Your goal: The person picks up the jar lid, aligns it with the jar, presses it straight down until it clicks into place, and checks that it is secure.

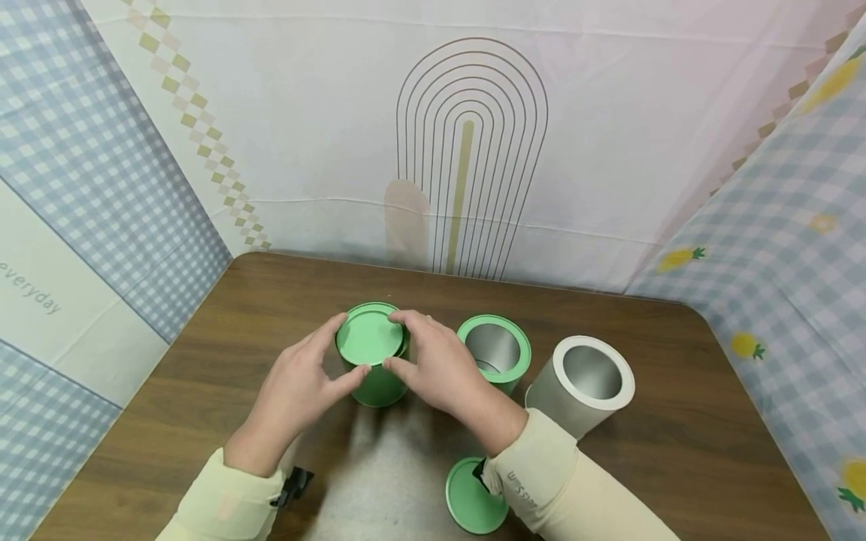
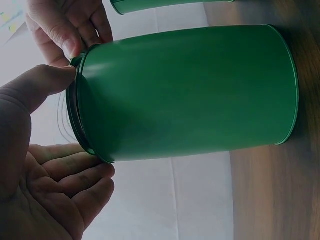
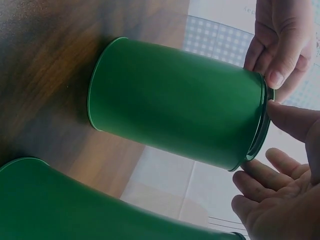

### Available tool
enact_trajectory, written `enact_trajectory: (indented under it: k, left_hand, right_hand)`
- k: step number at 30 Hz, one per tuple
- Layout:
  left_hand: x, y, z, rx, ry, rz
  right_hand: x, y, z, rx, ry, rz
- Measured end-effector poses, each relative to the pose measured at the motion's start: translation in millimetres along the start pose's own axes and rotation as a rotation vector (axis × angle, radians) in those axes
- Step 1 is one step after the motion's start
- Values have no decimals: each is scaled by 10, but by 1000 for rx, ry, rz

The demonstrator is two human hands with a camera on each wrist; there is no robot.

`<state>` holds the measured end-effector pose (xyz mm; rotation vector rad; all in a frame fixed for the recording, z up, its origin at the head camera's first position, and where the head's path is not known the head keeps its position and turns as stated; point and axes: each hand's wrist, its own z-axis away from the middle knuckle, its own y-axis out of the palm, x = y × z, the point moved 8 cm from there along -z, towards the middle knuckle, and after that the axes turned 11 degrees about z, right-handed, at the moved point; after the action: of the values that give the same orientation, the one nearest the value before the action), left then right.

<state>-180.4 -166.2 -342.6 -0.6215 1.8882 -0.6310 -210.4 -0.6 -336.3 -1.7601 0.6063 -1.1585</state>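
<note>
A green tin (image 1: 374, 372) stands upright on the brown tabletop (image 1: 203, 376), its green lid (image 1: 370, 336) seated on top. Both hands pinch the lid's rim: the left hand (image 1: 298, 387) with thumb and fingertips at its left edge, the right hand (image 1: 436, 368) opposite. Beside it stand an open green tin (image 1: 496, 353) and a white tin (image 1: 580, 385); a loose lid (image 1: 470, 500) is half hidden behind the right sleeve (image 1: 568, 488).

Head view looks down over the worktop (image 1: 203, 391) from above; both wrist views sit close, sideways, sharing the lidded green tin (image 1: 373, 353)
</note>
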Motion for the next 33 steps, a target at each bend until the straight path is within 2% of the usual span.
enact_trajectory:
  k: [14, 33]
  left_hand:
    - [38, 32, -53, 19, -15, -8]
    - [53, 70, -119, 72, -80, -27]
  right_hand:
    - [-6, 11, -71, 18, 11, 11]
    - [-46, 20, -132, 20, 24, 26]
